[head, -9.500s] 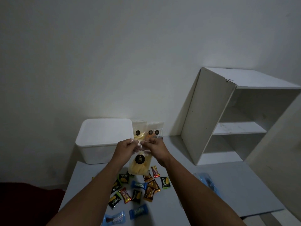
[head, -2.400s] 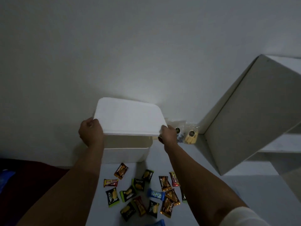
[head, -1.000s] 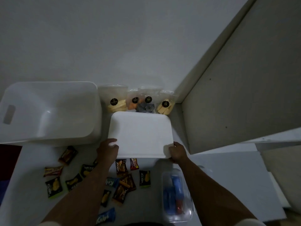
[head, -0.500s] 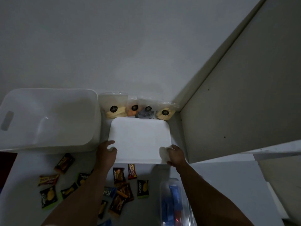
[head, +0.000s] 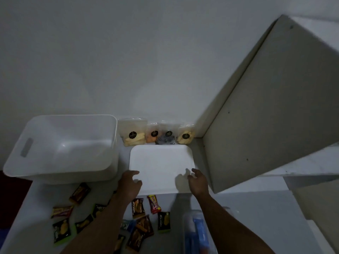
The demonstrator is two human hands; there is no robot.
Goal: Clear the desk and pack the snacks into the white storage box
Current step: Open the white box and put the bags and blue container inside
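Lid [head: 161,165] now flat on desk [head: 256,208] | left grip [head: 129,185] released, resting | right grip [head: 198,182] lifted, empty

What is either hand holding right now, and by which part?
Nothing is held. The left hand rests on the white lid's near-left edge with relaxed fingers; the right hand hovers open at its near-right corner.

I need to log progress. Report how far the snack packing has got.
Done: the lid is off and lies flat on the desk beside the open white storage box. In hand: left hand and right hand hover open at the lid's near edge. Left: nothing shows in the box; the small wrapped snacks and clear bags remain outside.
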